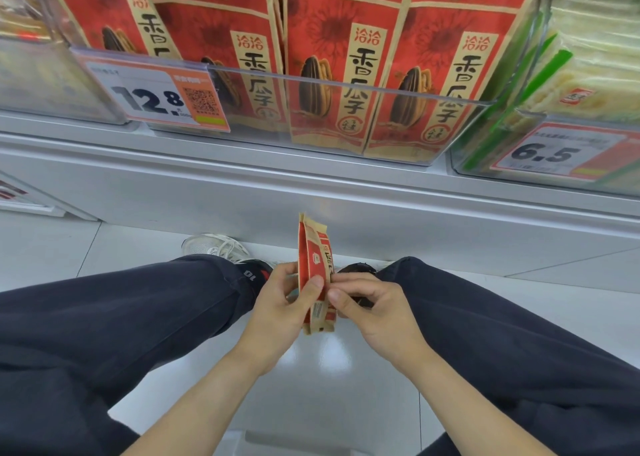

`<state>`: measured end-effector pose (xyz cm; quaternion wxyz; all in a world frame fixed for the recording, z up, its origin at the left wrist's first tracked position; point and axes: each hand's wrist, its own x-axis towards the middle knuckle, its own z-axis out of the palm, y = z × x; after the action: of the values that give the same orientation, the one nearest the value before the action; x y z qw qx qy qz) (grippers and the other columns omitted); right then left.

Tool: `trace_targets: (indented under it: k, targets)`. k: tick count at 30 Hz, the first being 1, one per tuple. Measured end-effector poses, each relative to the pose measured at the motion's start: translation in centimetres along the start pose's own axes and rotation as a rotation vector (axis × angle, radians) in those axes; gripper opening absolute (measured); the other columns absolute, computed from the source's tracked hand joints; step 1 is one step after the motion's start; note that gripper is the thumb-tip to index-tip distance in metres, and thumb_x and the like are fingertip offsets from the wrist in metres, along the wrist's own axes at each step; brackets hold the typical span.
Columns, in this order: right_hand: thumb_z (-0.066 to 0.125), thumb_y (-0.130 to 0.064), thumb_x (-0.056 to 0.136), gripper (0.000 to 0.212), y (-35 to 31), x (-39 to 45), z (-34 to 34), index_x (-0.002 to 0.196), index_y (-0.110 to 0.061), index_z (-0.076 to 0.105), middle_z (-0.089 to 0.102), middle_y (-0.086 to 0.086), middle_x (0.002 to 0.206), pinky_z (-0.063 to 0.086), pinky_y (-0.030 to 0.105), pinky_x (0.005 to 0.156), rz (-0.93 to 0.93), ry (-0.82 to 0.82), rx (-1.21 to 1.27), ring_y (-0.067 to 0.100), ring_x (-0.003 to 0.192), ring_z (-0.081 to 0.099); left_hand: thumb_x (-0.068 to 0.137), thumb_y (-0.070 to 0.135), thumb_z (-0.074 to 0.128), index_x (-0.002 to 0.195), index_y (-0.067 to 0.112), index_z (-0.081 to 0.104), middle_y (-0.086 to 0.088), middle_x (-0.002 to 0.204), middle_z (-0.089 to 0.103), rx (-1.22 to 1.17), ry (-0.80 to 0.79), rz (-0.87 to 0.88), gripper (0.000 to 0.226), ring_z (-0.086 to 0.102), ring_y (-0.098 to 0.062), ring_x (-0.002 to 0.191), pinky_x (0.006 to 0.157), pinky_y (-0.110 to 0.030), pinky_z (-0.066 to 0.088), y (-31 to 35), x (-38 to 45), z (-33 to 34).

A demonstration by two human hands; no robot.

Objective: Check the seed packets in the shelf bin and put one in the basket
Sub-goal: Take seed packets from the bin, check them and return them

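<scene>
At far left, a price tag (156,97) reading 12.8 is clipped to the front of a clear bin (346,88) on the shelf (311,178). The bin takes up the far middle and holds upright rows of red and tan seed packets (322,57). To its right a second bin carries a tag (557,152) reading 6.5, with pale packs (588,57) behind it.

Near the camera, the person crouches over the tiled floor (52,248), dark trouser legs on either side and a white shoe (214,246) to the left. The left hand (280,303) grips one packet (315,275) edge-on, thumb pressed on its near face and fingers curled behind. Just right of it, the right hand (367,306) pinches the packet's right edge between thumb and curled fingers. The packet stands upright between the knees, well below the bin.

By the look of it, one packet is out of the bin and under inspection, so the checking is in hand. No basket shows in view, so dropping the packet in is left to do.
</scene>
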<state>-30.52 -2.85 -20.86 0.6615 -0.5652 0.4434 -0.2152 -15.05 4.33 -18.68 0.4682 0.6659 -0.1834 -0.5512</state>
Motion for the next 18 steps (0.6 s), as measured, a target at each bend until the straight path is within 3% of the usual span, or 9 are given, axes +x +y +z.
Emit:
trace_targets:
  k: [3,6,8,10,14,18]
  targets:
    - [0.08,-0.012,0.086,0.017,0.1,-0.1,0.0,0.101,-0.019,0.082,0.073,-0.003,0.11,0.059,0.027,0.083,0.021,0.011,-0.037,0.014,0.104,0.07,0.103,0.026,0.055,0.116,0.017,0.06,-0.001,0.108,0.075,0.051,0.079,-0.028,0.017,0.073,-0.021,0.1,0.09,-0.045,0.058,-0.7,0.6,-0.1]
    - [0.08,-0.023,0.087,0.039,-0.1,0.1,0.2,0.123,-0.028,0.066,0.06,-0.011,0.124,0.058,0.02,0.081,0.092,0.127,-0.221,0.007,0.111,0.063,0.106,0.017,0.047,0.113,0.015,0.063,-0.002,0.103,0.077,0.018,0.078,-0.061,0.017,0.074,-0.021,0.094,0.083,-0.038,0.058,-0.8,0.6,0.1]
    - [0.073,-0.031,0.092,0.055,-0.6,0.2,0.0,0.14,-0.029,0.047,0.053,-0.012,0.131,0.054,0.016,0.077,0.217,0.162,-0.153,0.004,0.112,0.062,0.106,0.016,0.046,0.11,0.013,0.065,-0.004,0.1,0.078,0.019,0.054,-0.074,0.019,0.074,-0.021,0.091,0.077,-0.033,0.056,-0.7,0.6,0.2]
    - [0.065,-0.032,0.098,0.044,-0.9,0.3,-0.2,0.137,-0.027,0.047,0.064,-0.006,0.126,0.058,0.024,0.081,0.284,0.133,0.045,0.01,0.106,0.07,0.106,0.016,0.047,0.107,0.011,0.066,-0.004,0.095,0.078,0.057,0.019,-0.086,0.02,0.074,-0.02,0.087,0.073,-0.03,0.054,-0.8,0.6,0.2]
    - [0.06,-0.026,0.101,0.022,-1.2,0.2,-0.2,0.12,-0.018,0.06,0.078,0.001,0.105,0.061,0.046,0.088,0.209,0.095,0.039,0.02,0.097,0.076,0.107,0.03,0.045,0.104,0.01,0.068,-0.004,0.091,0.078,0.079,0.0,-0.122,0.031,0.074,-0.022,0.085,0.081,-0.037,0.058,-1.0,0.6,0.5]
    - [0.065,-0.019,0.098,0.023,-1.6,0.1,-0.4,0.116,-0.006,0.06,0.079,0.01,0.098,0.063,0.049,0.079,0.223,-0.038,0.054,0.027,0.09,0.077,0.104,0.047,0.04,0.096,0.004,0.073,-0.007,0.087,0.079,0.181,0.058,-0.14,0.055,0.075,-0.024,0.083,0.076,-0.028,0.056,-0.7,0.8,0.4]
